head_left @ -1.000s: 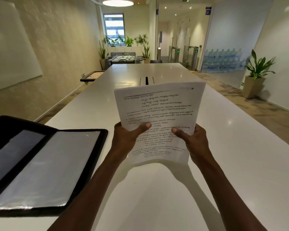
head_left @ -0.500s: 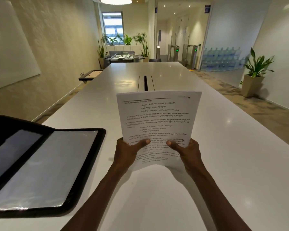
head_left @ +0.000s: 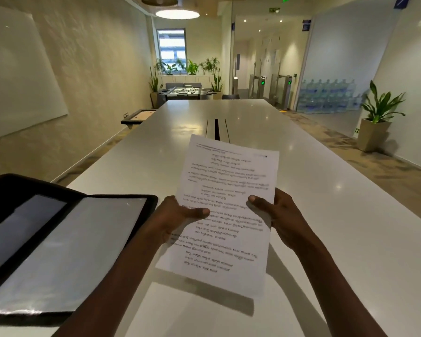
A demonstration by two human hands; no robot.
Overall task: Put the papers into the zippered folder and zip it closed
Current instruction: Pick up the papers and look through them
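A white printed stack of papers (head_left: 225,190) hangs above the table, tilted with its top to the right. My left hand (head_left: 178,220) pinches its left edge, thumb on the printed face. My right hand (head_left: 275,215) grips the right edge the same way. The black zippered folder (head_left: 46,242) lies spread wide on the table at the lower left, its grey inner panels facing up. Its near right corner sits just left of my left wrist.
The long white table (head_left: 326,215) stretches ahead, with a dark cable slot (head_left: 216,127) in its middle. A small side table (head_left: 139,116) stands beyond the left edge. A potted plant (head_left: 377,117) is on the floor at the right.
The papers have dropped lower and toward me, and turned clockwise. Both hands now hold the sheets at mid-height instead of near the bottom. The folder has not moved.
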